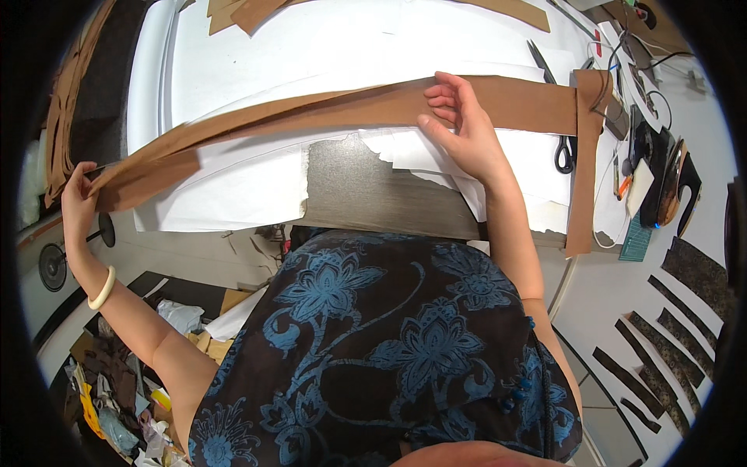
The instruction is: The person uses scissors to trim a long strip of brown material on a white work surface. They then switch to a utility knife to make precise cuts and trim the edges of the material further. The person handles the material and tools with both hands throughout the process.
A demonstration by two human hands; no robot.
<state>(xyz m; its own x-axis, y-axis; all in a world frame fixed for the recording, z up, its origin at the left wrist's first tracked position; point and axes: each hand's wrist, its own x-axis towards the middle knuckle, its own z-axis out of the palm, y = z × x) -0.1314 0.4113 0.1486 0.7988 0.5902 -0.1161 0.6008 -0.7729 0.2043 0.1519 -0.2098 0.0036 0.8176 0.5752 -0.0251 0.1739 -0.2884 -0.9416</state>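
Observation:
A long brown strip [506,101], fabric or leather by its look, runs across the white paper on the table. Its left stretch is folded lengthwise and lifts toward the table's left edge. My left hand [78,202], with a cream bangle on the wrist, pinches the strip's left end. Over the strip's right half hovers or rests my right hand [465,132], fingers loosely curved and the thumb apart, gripping nothing. Beneath the strip's right part lie black scissors [565,156], handles near me and blades beyond it. A second brown strip [583,187] lies crosswise at the right end.
White paper sheets [233,194] cover much of the grey table [373,187]. More brown pieces [253,14] lie at the far edge. Cables, tools and a green mat [636,237] crowd the right side. Dark patterned strips [665,342] lie lower right; scraps [117,389] fill the lower left.

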